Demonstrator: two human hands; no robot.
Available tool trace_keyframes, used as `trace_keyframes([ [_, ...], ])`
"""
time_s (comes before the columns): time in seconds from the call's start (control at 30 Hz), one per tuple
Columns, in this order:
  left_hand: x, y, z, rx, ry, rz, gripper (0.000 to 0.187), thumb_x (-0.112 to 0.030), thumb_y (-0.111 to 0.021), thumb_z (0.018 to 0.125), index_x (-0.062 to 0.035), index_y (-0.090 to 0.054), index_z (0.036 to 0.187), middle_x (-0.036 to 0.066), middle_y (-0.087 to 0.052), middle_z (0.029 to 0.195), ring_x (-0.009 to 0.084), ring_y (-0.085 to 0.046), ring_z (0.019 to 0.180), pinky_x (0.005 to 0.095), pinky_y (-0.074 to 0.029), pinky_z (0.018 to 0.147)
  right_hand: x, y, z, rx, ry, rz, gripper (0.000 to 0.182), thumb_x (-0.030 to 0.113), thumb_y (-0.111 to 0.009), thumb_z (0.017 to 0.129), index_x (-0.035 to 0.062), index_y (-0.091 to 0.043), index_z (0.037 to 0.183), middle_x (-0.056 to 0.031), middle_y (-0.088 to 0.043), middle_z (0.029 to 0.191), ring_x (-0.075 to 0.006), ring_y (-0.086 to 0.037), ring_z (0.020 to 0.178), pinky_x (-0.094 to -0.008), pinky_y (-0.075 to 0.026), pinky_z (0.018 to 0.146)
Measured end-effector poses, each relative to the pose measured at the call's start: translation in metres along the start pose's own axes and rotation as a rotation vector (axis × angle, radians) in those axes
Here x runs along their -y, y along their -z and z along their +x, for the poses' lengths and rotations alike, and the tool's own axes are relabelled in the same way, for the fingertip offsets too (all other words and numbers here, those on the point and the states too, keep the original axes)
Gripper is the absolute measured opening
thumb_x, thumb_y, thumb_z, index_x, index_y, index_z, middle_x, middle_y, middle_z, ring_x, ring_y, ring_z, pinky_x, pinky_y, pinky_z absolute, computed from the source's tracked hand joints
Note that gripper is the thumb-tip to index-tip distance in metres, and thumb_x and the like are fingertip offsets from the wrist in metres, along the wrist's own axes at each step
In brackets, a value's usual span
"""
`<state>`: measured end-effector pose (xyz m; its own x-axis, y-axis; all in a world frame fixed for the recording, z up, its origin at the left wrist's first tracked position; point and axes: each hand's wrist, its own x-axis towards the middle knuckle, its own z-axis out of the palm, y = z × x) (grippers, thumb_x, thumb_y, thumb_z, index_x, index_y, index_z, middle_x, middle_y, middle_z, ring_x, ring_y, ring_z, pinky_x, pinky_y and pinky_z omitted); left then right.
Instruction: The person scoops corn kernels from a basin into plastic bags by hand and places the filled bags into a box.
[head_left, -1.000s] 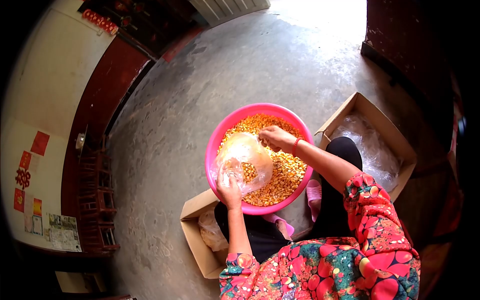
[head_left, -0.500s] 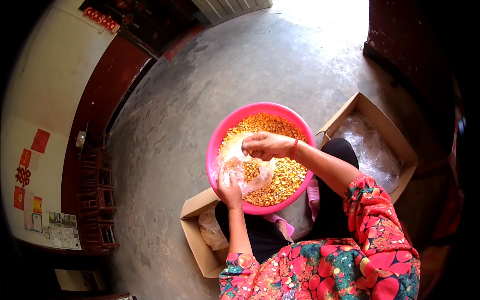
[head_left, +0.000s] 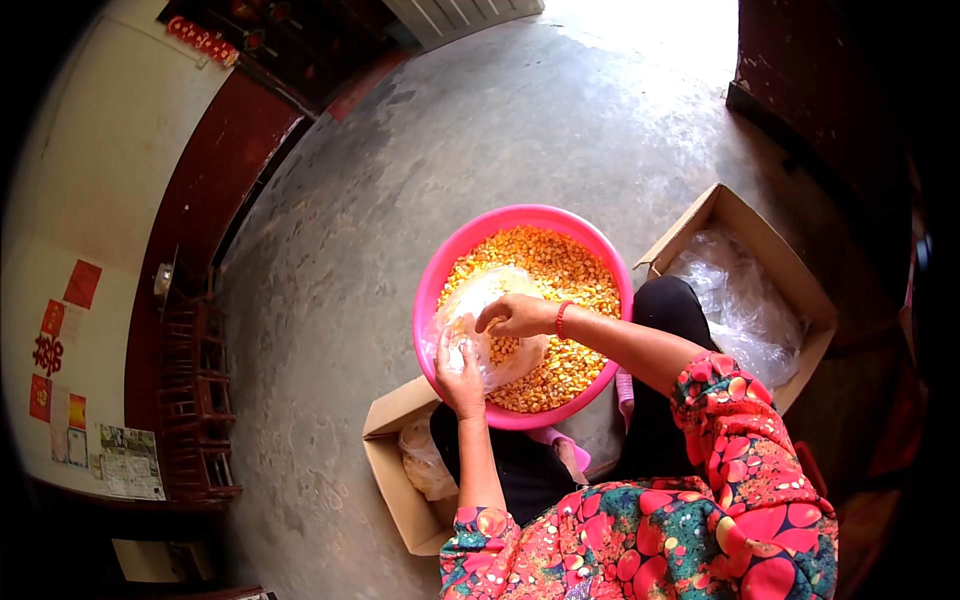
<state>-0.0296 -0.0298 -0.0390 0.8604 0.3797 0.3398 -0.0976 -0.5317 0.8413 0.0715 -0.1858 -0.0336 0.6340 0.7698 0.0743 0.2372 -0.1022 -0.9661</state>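
Note:
A clear plastic bag (head_left: 515, 285) lies spread over yellow corn kernels (head_left: 575, 275) in a round pink basin (head_left: 440, 262). My left hand (head_left: 460, 380) grips the near left edge of the bag, with its thumb on the film. Over the middle of the bag is my right hand (head_left: 515, 315), its fingers bent down and closed against the film by the bag's mouth. The fingertips of that hand are partly hidden. Kernels show through the opening between my hands.
An open cardboard box (head_left: 805, 290) of clear plastic bags (head_left: 740, 300) stands right of my knee. Another cardboard box (head_left: 395, 480), holding a filled plastic bag (head_left: 425, 460), is at my left. Wooden chairs (head_left: 195, 390) line the left wall.
My right hand has moved down and slightly left, and its fingers now point lower over the bag. The bag's ring-shaped edge has shifted; my left hand stays nearly in place.

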Motion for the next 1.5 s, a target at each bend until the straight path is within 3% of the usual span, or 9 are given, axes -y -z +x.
trace_keyframes([
  [0.13, 0.003, 0.002, -0.002, 0.010, -0.028, 0.028, 0.040, -0.010, -0.061, 0.083, 0.0037, -0.052, 0.120, 0.015, -0.057, 0.117, 0.0232, -0.053, 0.109, 0.0343, -0.041, 0.094, -0.004, 0.015, 0.003, 0.028, 0.180, 0.010, 0.024, 0.014, -0.059, 0.081, 0.0078, -0.067, 0.102, -0.0081, -0.066, 0.102, -0.0160, -0.062, 0.091, -0.0304, -0.049, 0.082],
  [0.2, 0.005, 0.002, -0.002, 0.009, -0.027, 0.032, 0.042, -0.010, -0.062, 0.082, 0.0036, -0.051, 0.120, 0.015, -0.057, 0.117, 0.0235, -0.053, 0.109, 0.0345, -0.040, 0.095, 0.025, 0.035, -0.005, 0.065, -0.024, 0.350, 0.021, 0.012, -0.055, 0.085, 0.0047, -0.065, 0.102, -0.0035, -0.066, 0.090, -0.0075, -0.061, 0.074, -0.0220, -0.050, 0.058],
  [0.37, 0.003, 0.002, -0.003, 0.005, -0.054, 0.084, 0.046, -0.005, -0.064, 0.076, 0.0029, -0.051, 0.119, 0.020, -0.057, 0.115, 0.0296, -0.053, 0.109, 0.0378, -0.041, 0.094, 0.017, 0.073, -0.007, -0.431, -0.027, 0.569, 0.014, 0.016, -0.055, 0.088, 0.0062, -0.065, 0.092, 0.0008, -0.062, 0.075, -0.0005, -0.049, 0.054, -0.0139, -0.038, 0.047],
  [0.47, 0.000, 0.002, -0.002, 0.001, -0.070, 0.140, 0.047, -0.002, -0.063, 0.074, 0.0025, -0.051, 0.120, 0.020, -0.057, 0.115, 0.0303, -0.054, 0.109, 0.0379, -0.040, 0.094, -0.027, 0.081, 0.005, -0.667, 0.001, 0.098, 0.014, 0.012, -0.056, 0.084, 0.0043, -0.065, 0.090, -0.0019, -0.061, 0.071, -0.0136, -0.057, 0.057, -0.0286, -0.044, 0.051],
  [0.57, -0.005, 0.002, -0.002, 0.001, -0.069, 0.117, 0.048, 0.000, -0.062, 0.073, 0.0023, -0.051, 0.120, 0.020, -0.057, 0.115, 0.0309, -0.054, 0.108, 0.0381, -0.040, 0.095, -0.021, 0.078, -0.012, -0.452, -0.300, -0.575, 0.009, 0.009, -0.055, 0.074, 0.0064, -0.062, 0.078, -0.0195, -0.062, 0.083, -0.0359, -0.061, 0.076, -0.0454, -0.049, 0.069],
  [0.67, 0.001, 0.003, -0.001, -0.007, -0.082, 0.152, 0.049, 0.002, -0.061, 0.072, 0.0021, -0.051, 0.120, 0.020, -0.057, 0.115, 0.0317, -0.054, 0.108, 0.0384, -0.040, 0.094, -0.033, 0.062, -0.020, -0.465, -0.304, -0.832, 0.013, 0.012, -0.053, 0.076, 0.0049, -0.063, 0.082, -0.0216, -0.059, 0.099, -0.0356, -0.062, 0.083, -0.0447, -0.051, 0.069],
  [0.93, 0.005, 0.003, -0.002, -0.004, -0.079, 0.158, 0.047, 0.001, -0.061, 0.072, 0.0019, -0.052, 0.119, 0.021, -0.057, 0.114, 0.0323, -0.055, 0.106, 0.0389, -0.041, 0.093, -0.036, 0.032, -0.021, -0.246, -0.359, -0.881, 0.023, 0.019, -0.049, 0.081, 0.0038, -0.064, 0.090, -0.0186, -0.065, 0.085, -0.0326, -0.065, 0.081, -0.0445, -0.052, 0.070],
  [1.33, -0.006, 0.000, -0.002, 0.046, -0.007, 0.070, 0.054, -0.005, -0.070, 0.071, 0.0029, -0.050, 0.121, 0.019, -0.056, 0.118, 0.0284, -0.053, 0.110, 0.0365, -0.040, 0.095, -0.044, 0.046, -0.018, -0.276, -0.297, -0.416, 0.027, 0.020, -0.050, 0.079, 0.0001, -0.065, 0.088, -0.0255, -0.062, 0.083, -0.0371, -0.062, 0.076, -0.0417, -0.049, 0.073],
  [1.5, -0.001, -0.002, -0.003, 0.067, 0.004, 0.119, 0.063, -0.002, -0.070, 0.068, 0.0020, -0.045, 0.125, 0.020, -0.054, 0.121, 0.0295, -0.052, 0.112, 0.0370, -0.040, 0.096, -0.011, 0.063, -0.025, -0.361, -0.460, 0.542, 0.022, 0.023, -0.049, 0.086, 0.0050, -0.058, 0.076, -0.0043, -0.056, 0.062, -0.0082, -0.038, 0.039, -0.0250, -0.029, 0.036],
])
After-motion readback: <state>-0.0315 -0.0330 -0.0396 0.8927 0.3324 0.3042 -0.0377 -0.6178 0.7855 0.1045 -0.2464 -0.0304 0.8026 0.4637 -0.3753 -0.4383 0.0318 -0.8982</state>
